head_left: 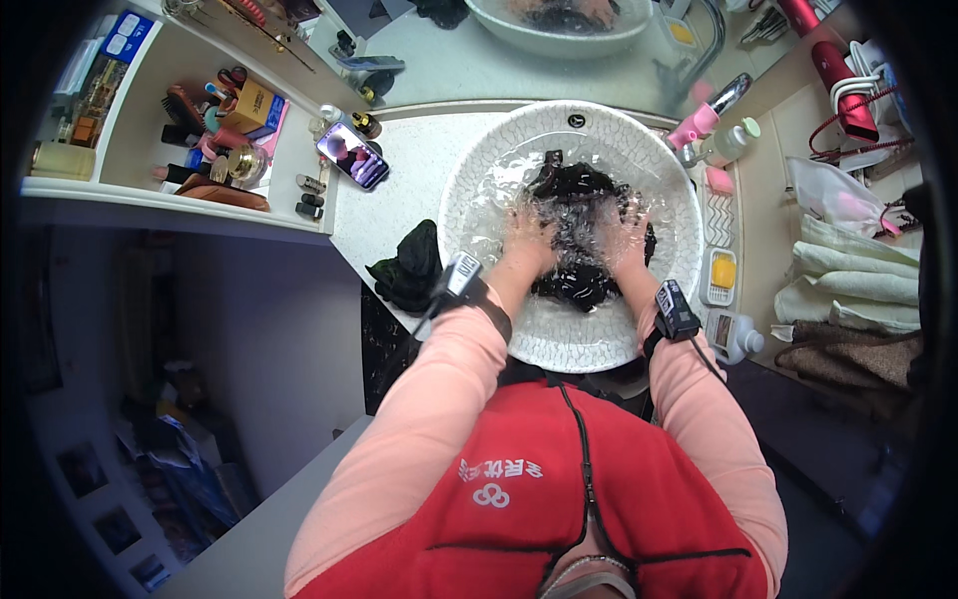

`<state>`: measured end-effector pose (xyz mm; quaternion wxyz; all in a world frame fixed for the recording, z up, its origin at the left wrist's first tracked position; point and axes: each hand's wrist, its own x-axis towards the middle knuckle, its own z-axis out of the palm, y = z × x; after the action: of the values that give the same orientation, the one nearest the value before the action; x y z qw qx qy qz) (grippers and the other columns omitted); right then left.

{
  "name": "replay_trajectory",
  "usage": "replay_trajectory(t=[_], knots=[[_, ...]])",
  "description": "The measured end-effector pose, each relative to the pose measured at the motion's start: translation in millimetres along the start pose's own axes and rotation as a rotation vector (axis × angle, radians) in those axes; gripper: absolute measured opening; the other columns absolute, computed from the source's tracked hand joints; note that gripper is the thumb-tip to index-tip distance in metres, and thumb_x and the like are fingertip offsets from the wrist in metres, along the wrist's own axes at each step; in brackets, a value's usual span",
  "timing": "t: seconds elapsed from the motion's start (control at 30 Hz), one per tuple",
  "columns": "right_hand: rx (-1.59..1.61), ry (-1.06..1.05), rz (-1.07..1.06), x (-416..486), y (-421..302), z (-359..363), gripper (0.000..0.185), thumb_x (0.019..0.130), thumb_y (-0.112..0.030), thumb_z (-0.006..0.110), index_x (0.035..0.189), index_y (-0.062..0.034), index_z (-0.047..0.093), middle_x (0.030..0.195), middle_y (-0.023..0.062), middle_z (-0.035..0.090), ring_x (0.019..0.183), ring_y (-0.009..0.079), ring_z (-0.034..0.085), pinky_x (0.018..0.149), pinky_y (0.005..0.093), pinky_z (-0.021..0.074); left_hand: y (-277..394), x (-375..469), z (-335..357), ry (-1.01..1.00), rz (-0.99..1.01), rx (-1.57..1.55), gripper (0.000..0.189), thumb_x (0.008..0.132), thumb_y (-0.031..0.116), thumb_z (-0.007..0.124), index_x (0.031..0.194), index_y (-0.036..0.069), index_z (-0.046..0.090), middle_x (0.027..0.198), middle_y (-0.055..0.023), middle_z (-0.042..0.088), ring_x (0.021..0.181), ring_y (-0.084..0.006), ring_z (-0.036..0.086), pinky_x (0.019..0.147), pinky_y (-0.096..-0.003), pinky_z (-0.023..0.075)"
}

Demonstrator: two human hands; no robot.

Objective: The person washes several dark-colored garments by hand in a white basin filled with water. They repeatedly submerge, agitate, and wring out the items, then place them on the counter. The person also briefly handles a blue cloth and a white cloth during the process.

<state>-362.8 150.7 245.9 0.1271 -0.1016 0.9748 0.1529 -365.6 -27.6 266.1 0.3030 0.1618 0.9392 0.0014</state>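
A round white basin [479,314] with a crackle pattern holds water right in front of me. Dark wet cloth [580,288] lies in the water, bunched up and partly blurred by ripples. My left hand [530,238] is in the water at the cloth's left side. On the right side, my right hand [625,236] reaches in against the same cloth. Splashing water hides the fingers of both hands, so their grip on the cloth is unclear. Another bunched black cloth [410,266] rests on the counter, left of the basin.
A lit phone [353,156] leans on the counter at the left, near small bottles. A chrome and pink faucet [703,120] stands behind the basin's right side. Along that side are a yellow soap bar [724,271] and a white bottle [733,337]. Towels [853,277] hang farther right.
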Motion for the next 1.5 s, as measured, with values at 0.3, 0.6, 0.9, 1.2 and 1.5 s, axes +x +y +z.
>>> replay_trajectory(t=[0.3,0.6,0.9,1.2,1.5], knots=[[0.595,0.109,0.127,-10.8,54.6,-25.5,0.072,0.072,-0.032,0.07,0.135,-0.0272,0.037,0.145,0.0166,0.023,0.12,0.046,0.038,0.096,0.0498,0.0392,-31.9,-34.9,-17.7,0.164,-0.165,-1.172,0.071,0.083,0.05,0.054,0.142,0.02,0.027,0.142,-0.0195,0.032,0.121,-0.0383,0.042,0.101,-0.0469,0.0324],[1.691,-0.158,0.296,-7.1,-7.6,-52.3,0.042,0.068,-0.002,0.067,0.107,-0.0037,0.05,0.082,0.0108,0.06,0.077,0.0194,0.058,0.068,0.0313,0.0488,-0.3,-46.6,-12.2,-0.194,-0.376,-2.071,0.087,0.076,0.077,0.038,0.144,0.029,0.013,0.142,-0.0089,0.035,0.124,-0.0351,0.04,0.086,-0.0693,0.0315],[1.904,0.096,-0.146,-84.0,4.8,-200.8,0.039,0.07,-0.012,0.071,0.102,-0.0073,0.051,0.094,0.0062,0.056,0.087,0.0137,0.055,0.076,0.0281,0.0465,-3.0,-24.1,-38.2,-0.231,0.269,-2.694,0.068,0.09,0.063,0.023,0.118,0.009,0.054,0.115,-0.016,0.058,0.106,-0.0331,0.056,0.095,-0.0492,0.0431],[1.221,0.372,-0.055,-50.8,-20.3,-134.9,0.045,0.077,-0.041,0.067,0.111,-0.0126,0.058,0.101,0.0181,0.053,0.096,0.0328,0.055,0.084,0.0372,0.0438,8.3,10.8,-25.1,-0.041,-0.135,-2.408,0.026,0.088,0.026,0.042,0.093,0.008,0.061,0.09,-0.0124,0.064,0.076,-0.0274,0.064,0.067,-0.0422,0.0546],[1.113,0.244,0.273,2.9,35.8,-51.2,0.043,0.089,-0.043,0.041,0.115,-0.0122,0.055,0.102,0.0212,0.062,0.099,0.0377,0.057,0.087,0.0399,0.0429,11.3,-31.7,-29.2,0.419,-0.133,-1.593,0.028,0.082,0.021,0.046,0.085,-0.003,0.061,0.078,-0.0153,0.062,0.072,-0.0256,0.059,0.069,-0.038,0.046]])
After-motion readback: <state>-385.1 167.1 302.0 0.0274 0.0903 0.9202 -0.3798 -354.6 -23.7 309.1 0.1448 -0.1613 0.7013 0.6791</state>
